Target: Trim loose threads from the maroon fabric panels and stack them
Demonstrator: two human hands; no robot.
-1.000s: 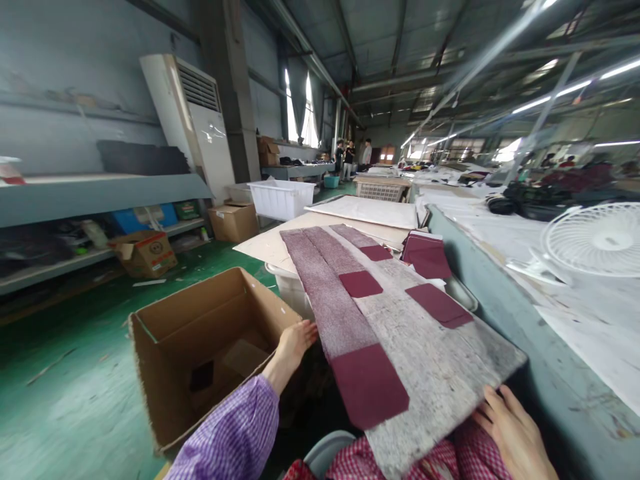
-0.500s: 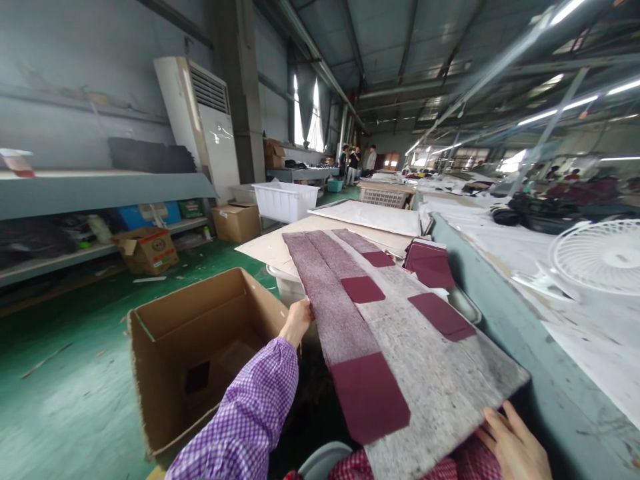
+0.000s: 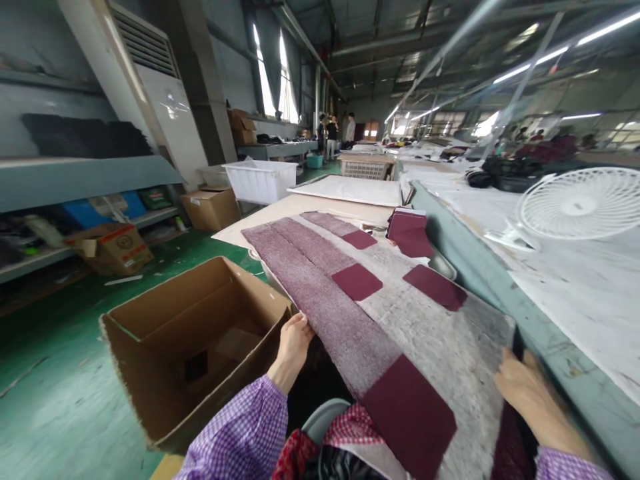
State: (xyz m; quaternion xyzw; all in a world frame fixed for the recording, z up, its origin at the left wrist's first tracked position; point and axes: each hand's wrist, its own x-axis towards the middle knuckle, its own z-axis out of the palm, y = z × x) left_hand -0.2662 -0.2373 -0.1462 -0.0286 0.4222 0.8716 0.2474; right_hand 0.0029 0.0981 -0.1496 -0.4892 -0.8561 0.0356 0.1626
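A grey, felt-like board (image 3: 480,353) lies slanting in front of me, its left side speckled with maroon. My left hand (image 3: 294,347) is closed on its left edge, fingertips on top. At the opposite edge, my right hand (image 3: 525,387) is closed round the board's side, with some fingers hidden. Flat maroon fabric pieces rest on the board: a large one (image 3: 413,413) nearest me, a smaller one (image 3: 357,279) in the middle, another (image 3: 435,287) toward the right, and one (image 3: 359,239) at the far end.
An open cardboard box (image 3: 165,293) stands left of my left hand. Beyond the board are a stack of maroon pieces (image 3: 409,233) and a pale sheet (image 3: 305,208). Along the right runs a blue-grey table side (image 3: 450,230), with a white fan (image 3: 580,203) above. People stand far off.
My right hand has moved from the board's near right corner to farther up its right edge. The board has come closer and turned slightly. My left hand keeps its hold, and my view has shifted.
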